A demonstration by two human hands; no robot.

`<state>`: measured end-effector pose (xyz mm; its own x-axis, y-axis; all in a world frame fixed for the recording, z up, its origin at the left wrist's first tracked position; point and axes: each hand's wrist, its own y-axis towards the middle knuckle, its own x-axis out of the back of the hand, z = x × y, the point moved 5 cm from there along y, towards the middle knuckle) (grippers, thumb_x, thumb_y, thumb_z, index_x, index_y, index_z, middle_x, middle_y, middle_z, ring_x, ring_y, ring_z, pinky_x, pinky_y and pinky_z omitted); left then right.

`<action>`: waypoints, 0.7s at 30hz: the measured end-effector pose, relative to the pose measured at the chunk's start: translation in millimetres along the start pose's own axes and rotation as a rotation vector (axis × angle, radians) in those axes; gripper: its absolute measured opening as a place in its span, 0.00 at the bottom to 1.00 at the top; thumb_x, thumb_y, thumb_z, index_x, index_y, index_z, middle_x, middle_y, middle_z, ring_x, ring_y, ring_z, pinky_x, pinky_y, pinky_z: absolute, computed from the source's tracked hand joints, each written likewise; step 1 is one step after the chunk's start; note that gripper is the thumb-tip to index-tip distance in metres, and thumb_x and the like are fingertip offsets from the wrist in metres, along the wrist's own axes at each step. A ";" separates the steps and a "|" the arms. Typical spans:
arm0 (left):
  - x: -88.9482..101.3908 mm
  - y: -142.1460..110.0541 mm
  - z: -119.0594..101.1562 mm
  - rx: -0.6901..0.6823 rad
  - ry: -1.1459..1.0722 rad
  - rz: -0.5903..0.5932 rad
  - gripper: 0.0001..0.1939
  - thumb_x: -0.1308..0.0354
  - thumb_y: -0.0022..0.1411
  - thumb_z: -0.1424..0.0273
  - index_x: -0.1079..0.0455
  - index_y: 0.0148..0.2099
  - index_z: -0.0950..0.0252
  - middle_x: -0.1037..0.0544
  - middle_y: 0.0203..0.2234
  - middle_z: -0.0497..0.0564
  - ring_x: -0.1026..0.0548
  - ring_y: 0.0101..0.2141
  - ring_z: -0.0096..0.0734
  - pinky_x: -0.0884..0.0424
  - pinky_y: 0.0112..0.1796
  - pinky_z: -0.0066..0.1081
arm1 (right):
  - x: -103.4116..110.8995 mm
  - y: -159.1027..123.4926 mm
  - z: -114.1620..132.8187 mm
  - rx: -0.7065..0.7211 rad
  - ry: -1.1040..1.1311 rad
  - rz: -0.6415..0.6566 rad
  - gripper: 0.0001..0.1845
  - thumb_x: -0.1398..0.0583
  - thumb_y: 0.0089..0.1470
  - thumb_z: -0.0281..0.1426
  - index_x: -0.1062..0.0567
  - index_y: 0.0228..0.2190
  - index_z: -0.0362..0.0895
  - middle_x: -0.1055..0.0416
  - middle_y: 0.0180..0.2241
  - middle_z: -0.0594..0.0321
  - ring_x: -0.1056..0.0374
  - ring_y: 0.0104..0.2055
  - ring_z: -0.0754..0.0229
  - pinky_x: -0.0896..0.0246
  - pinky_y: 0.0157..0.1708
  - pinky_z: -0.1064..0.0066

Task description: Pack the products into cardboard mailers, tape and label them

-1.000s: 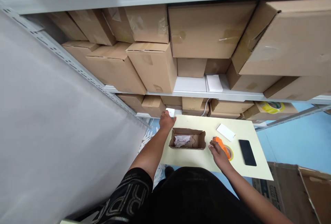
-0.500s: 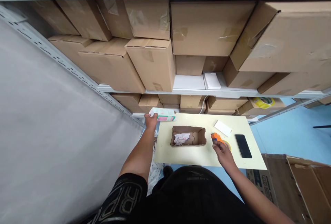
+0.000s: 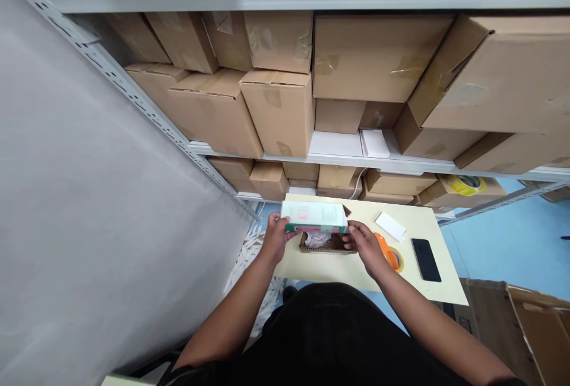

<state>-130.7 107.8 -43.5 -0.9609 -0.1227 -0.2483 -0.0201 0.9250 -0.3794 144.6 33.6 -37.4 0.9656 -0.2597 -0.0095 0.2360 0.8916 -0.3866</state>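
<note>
A pale green carton with a pink and green side [image 3: 314, 215] is held level between my two hands. My left hand [image 3: 275, 236] grips its left end, thumb on top. At its right end my right hand [image 3: 363, 242] has its fingers closed on the corner. Right below the carton stands an open brown cardboard box [image 3: 327, 249], partly covered by it, with crumpled white paper [image 3: 317, 239] inside. Beside my right wrist lies an orange tape dispenser [image 3: 386, 249] with a roll of tape [image 3: 397, 259].
On the cream table [image 3: 289, 264] lie a white box [image 3: 390, 226] and a black phone [image 3: 426, 259] at the right. Shelves of cardboard boxes [image 3: 276, 113] rise behind. Shredded white paper [image 3: 249, 261] covers the floor at left; a large open carton [image 3: 529, 320] stands at right.
My left hand has brought the carton from the table's left edge to over the brown box. My right hand has left the tape dispenser and taken the carton's right end.
</note>
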 end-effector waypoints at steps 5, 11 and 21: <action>-11.8 -28.2 26.1 0.063 -0.014 0.041 0.27 0.35 0.54 0.61 0.45 0.51 0.56 0.22 0.45 0.51 0.20 0.41 0.38 0.20 0.41 0.42 | 13.7 -3.7 -9.7 0.040 0.035 -0.089 0.32 0.33 0.52 0.46 0.31 0.55 0.50 0.22 0.45 0.61 0.23 0.38 0.53 0.23 0.38 0.60; -9.3 -29.3 38.5 0.034 0.139 0.125 0.25 0.35 0.54 0.64 0.43 0.50 0.57 0.20 0.44 0.51 0.20 0.42 0.39 0.23 0.43 0.39 | 28.4 -7.2 -20.4 -0.037 -0.009 -0.083 0.31 0.34 0.51 0.40 0.29 0.56 0.51 0.22 0.45 0.62 0.23 0.36 0.54 0.24 0.39 0.61; -10.3 -18.2 34.1 -0.130 0.822 0.084 0.17 0.41 0.65 0.61 0.27 0.52 0.64 0.23 0.53 0.58 0.23 0.47 0.40 0.30 0.50 0.35 | 31.2 3.8 -35.8 -0.090 -0.367 -0.009 0.20 0.38 0.56 0.48 0.22 0.44 0.48 0.22 0.34 0.61 0.24 0.31 0.56 0.30 0.30 0.68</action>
<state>-111.0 79.9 -64.5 -0.8548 0.2029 0.4776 0.0770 0.9598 -0.2700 171.8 15.6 -72.1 0.9422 -0.1028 0.3190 0.2499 0.8496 -0.4644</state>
